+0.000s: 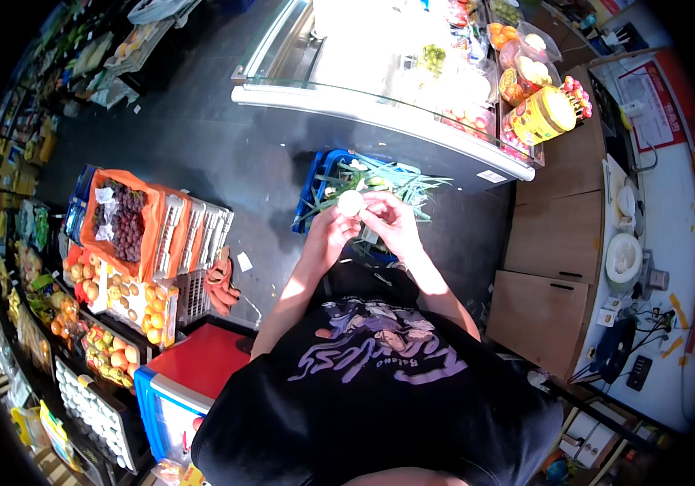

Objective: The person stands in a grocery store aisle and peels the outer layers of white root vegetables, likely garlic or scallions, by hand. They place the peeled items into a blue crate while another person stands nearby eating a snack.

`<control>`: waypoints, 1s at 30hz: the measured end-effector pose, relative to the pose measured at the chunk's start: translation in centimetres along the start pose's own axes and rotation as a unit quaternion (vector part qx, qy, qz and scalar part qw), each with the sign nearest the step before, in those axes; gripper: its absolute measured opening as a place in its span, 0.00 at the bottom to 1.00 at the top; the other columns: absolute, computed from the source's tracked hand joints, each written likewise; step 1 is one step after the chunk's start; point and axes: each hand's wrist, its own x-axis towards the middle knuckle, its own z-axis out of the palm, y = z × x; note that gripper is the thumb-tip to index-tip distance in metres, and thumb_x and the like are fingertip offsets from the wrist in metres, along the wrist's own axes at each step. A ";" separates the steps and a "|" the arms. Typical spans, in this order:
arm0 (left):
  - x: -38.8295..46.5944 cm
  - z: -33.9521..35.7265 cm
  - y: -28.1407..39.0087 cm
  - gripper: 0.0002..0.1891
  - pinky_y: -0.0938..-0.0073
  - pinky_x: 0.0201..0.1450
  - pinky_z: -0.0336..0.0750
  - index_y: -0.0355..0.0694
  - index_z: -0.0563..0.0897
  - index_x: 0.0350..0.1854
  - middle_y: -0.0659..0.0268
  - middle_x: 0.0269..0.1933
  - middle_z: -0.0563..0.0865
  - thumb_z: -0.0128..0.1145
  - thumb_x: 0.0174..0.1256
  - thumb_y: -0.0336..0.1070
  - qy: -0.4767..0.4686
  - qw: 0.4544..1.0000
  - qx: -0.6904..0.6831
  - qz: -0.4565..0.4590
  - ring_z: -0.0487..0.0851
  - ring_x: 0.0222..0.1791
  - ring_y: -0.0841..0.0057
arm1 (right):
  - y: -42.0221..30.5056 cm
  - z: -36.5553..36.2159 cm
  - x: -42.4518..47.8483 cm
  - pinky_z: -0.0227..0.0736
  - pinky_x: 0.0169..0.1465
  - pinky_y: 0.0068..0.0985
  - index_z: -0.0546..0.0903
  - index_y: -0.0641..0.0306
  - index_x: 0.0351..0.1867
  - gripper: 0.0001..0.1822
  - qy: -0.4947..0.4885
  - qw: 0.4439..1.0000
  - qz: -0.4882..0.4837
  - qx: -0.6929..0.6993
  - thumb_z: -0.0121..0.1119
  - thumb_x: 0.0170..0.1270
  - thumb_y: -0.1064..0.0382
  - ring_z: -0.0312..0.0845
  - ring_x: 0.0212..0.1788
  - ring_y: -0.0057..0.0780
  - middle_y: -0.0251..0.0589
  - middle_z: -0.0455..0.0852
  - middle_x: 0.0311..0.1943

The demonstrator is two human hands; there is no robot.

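A round white bulb (pixel 351 203), overexposed by sunlight, is held between my two hands in front of my body. My left hand (pixel 330 237) grips it from the left with its fingers curled. From the right, the bent thumb and fingers of my right hand (pixel 391 220) pinch its side. Directly beneath the hands is a blue plastic crate (pixel 303 209) full of long green stalks (pixel 411 182), some with pale bulbs among them. My hands and forearms hide part of the crate's near side.
A lit glass-edged display case (pixel 384 127) with packed fruit stands ahead. Grapes (pixel 125 222) fill an orange-lined crate on stacked crates at left, near a red-topped cabinet (pixel 201 358). Wooden cabinets (pixel 538 316) and a white counter (pixel 657 376) run along the right.
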 end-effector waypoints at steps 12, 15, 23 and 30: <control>-0.8 -0.8 0.1 0.26 0.76 0.47 0.72 0.39 0.70 0.58 0.68 0.48 0.80 0.59 0.60 0.43 -0.028 0.999 0.004 0.021 0.78 0.43 0.79 | 0.7 1.1 0.0 0.72 0.43 0.18 0.79 0.62 0.53 0.18 -0.022 0.999 -0.008 -0.040 0.62 0.60 0.72 0.78 0.44 0.18 0.33 0.84 0.43; -1.0 -0.3 0.4 0.26 0.76 0.47 0.72 0.40 0.71 0.58 0.68 0.47 0.80 0.60 0.58 0.42 -0.005 0.999 0.030 0.030 0.78 0.44 0.79 | 0.2 1.4 -0.3 0.74 0.44 0.18 0.77 0.62 0.55 0.21 -0.035 0.998 -0.005 -0.050 0.63 0.59 0.72 0.78 0.46 0.18 0.33 0.82 0.46; -1.0 -1.5 -0.4 0.30 0.74 0.46 0.76 0.38 0.69 0.59 0.63 0.48 0.80 0.63 0.51 0.30 -0.016 0.995 0.038 0.086 0.80 0.45 0.75 | 0.7 1.1 -0.6 0.75 0.45 0.21 0.78 0.63 0.52 0.18 -0.048 0.993 -0.021 -0.104 0.62 0.59 0.73 0.78 0.47 0.22 0.37 0.82 0.45; -1.2 -1.2 -1.2 0.28 0.72 0.44 0.78 0.37 0.70 0.56 0.62 0.45 0.81 0.58 0.47 0.25 0.017 0.993 0.063 0.096 0.82 0.43 0.72 | 1.1 0.7 -1.4 0.73 0.46 0.19 0.81 0.66 0.46 0.14 -0.018 0.988 -0.041 -0.146 0.58 0.58 0.77 0.78 0.40 0.20 0.38 0.84 0.40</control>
